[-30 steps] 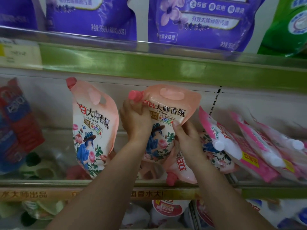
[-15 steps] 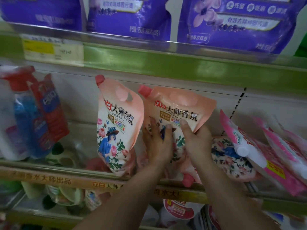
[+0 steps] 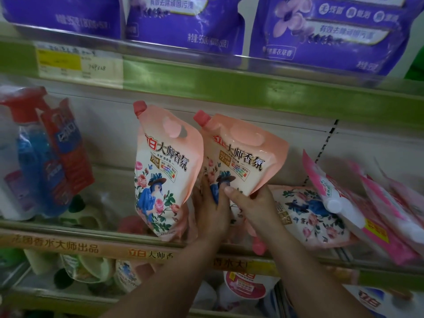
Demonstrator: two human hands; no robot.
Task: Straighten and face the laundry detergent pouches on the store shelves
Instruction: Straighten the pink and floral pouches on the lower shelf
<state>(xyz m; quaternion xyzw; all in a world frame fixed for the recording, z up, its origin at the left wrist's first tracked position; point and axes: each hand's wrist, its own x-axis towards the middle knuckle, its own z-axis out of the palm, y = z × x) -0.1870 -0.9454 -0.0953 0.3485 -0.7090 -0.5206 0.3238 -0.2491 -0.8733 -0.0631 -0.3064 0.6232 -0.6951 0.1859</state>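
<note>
Two peach floral detergent pouches with red caps stand on the middle shelf. The left pouch [image 3: 164,171] stands upright by itself. The right pouch [image 3: 243,154] leans slightly right, and both my hands hold its lower part. My left hand [image 3: 212,211] grips its lower left side, fingers curled on the front. My right hand [image 3: 251,203] grips its lower right corner, thumb across the front. Another floral pouch [image 3: 307,216] lies flat to the right. A red-capped pouch [image 3: 259,243] lies under my hands, mostly hidden.
Pink pouches [image 3: 367,216] lie slanted at the right. A red-capped spray bottle and red refill pack [image 3: 46,154] stand at the left. Purple pouches [image 3: 183,21] fill the shelf above. A green shelf rail [image 3: 252,88] runs overhead, and more products sit on the shelf below.
My hands slid down from the pouch's middle to its lower part. The pouch now stands more upright beside the left one. The view shifted left.
</note>
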